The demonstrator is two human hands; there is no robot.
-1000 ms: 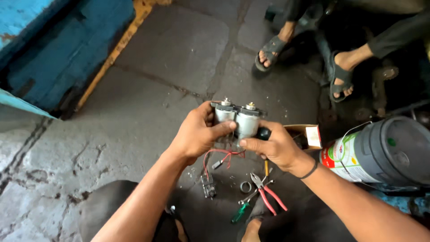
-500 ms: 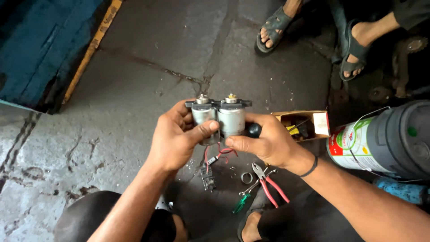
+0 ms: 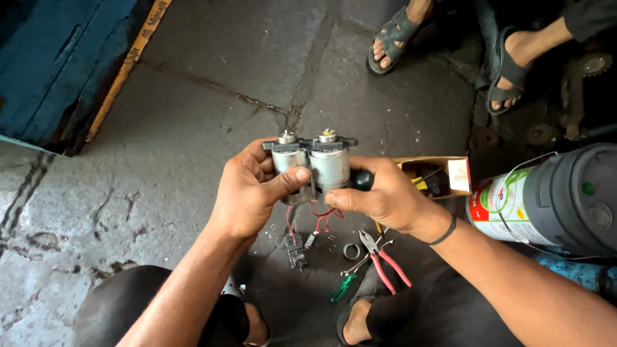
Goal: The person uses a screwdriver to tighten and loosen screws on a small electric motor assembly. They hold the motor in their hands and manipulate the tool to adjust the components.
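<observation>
Left hand (image 3: 247,193) and right hand (image 3: 382,196) both grip twin grey metal cylinder unit (image 3: 313,168), raised off cracked concrete floor (image 3: 193,128), terminals up for viewing; red wires (image 3: 319,218) dangle.

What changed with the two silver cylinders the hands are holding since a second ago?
Little changed. The twin-cylinder part sits a bit lower and further left in the picture, and the camera view shifted with it, so the sandalled feet appear nearer the top. Both the left hand and the right hand kept their grip. The red-handled pliers, green screwdriver and cardboard box stayed on the floor.
</observation>
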